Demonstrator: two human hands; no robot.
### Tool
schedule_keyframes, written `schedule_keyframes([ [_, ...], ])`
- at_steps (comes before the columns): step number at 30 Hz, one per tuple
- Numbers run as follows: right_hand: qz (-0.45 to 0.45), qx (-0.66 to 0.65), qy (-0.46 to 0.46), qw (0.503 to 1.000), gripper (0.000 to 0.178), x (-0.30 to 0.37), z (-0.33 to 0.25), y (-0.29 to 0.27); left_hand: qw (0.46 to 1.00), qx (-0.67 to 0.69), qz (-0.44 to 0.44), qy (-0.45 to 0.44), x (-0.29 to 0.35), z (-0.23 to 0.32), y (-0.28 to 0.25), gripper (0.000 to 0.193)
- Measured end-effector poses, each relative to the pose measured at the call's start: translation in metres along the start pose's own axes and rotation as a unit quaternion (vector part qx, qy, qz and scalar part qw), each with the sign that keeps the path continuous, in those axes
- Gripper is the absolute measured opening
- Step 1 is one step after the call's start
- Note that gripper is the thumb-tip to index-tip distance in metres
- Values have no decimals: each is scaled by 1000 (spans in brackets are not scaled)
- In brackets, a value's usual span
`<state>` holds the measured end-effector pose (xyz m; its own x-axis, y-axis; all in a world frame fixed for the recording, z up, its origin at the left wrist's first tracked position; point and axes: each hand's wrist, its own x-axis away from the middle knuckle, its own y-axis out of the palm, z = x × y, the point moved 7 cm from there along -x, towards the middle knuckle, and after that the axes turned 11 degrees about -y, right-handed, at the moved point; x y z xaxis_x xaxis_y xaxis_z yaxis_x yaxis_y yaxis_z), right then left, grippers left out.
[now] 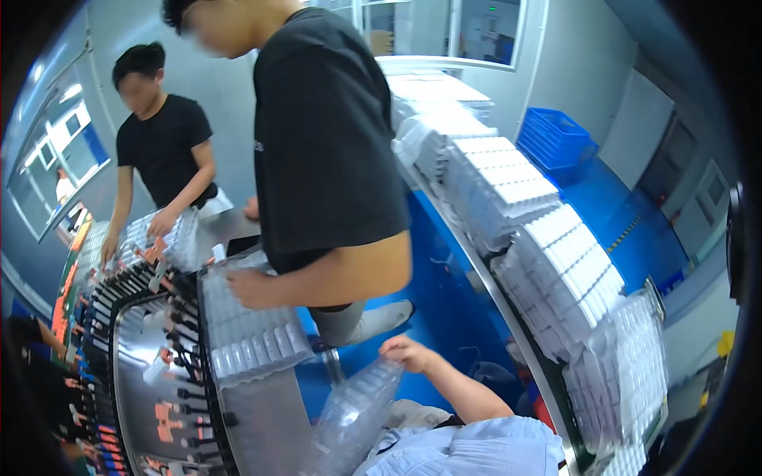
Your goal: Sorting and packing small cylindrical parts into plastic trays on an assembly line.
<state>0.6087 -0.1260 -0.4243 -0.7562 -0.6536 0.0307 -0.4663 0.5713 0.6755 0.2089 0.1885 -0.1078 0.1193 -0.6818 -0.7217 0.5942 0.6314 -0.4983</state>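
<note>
My right hand (406, 353) is closed on the upper edge of a clear plastic blister tray (355, 412). The tray is tilted and hangs in front of my light blue shirt, its moulded pockets visible through the glare. No part of my left hand shows. Just beyond, a co-worker in a black T-shirt has a hand (252, 287) over another blister tray (262, 349), which holds rows of clear or whitish pieces and lies on the bench beside the conveyor.
A curving conveyor (147, 357) carries black holders, some with orange or white parts. Farther left, a second co-worker (163, 151) bends over trays. Stacks of white trays (563, 262) line a long table on the right. Blue crates (556, 139) stand behind it on the blue floor.
</note>
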Motion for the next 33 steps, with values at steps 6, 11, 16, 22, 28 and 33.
schedule_keyframes([
  [6, 66, -59, -274, 958, 26, 79, -126, -59, 946, 196, -239, -101, 28, 8, 78, 29],
  [11, 395, -76, -438, 804, 39, 202, -207, -142, 803, 370, -459, -89, 108, 86, 132, 17],
  [16, 394, -171, -507, 747, 12, 212, -301, -141, 729, 383, -562, -70, 187, 154, 149, 14],
  [22, 482, -166, -540, 669, 20, 134, -399, -191, 655, 351, -668, 25, 280, 259, 143, 12],
  [28, 439, -200, -560, 673, 29, 52, -430, -288, 489, 403, -768, 88, 402, 357, 131, 12],
  [33, 556, -117, -394, 722, 48, 25, -427, -314, 441, 407, -757, 259, 462, 433, 95, 17],
])
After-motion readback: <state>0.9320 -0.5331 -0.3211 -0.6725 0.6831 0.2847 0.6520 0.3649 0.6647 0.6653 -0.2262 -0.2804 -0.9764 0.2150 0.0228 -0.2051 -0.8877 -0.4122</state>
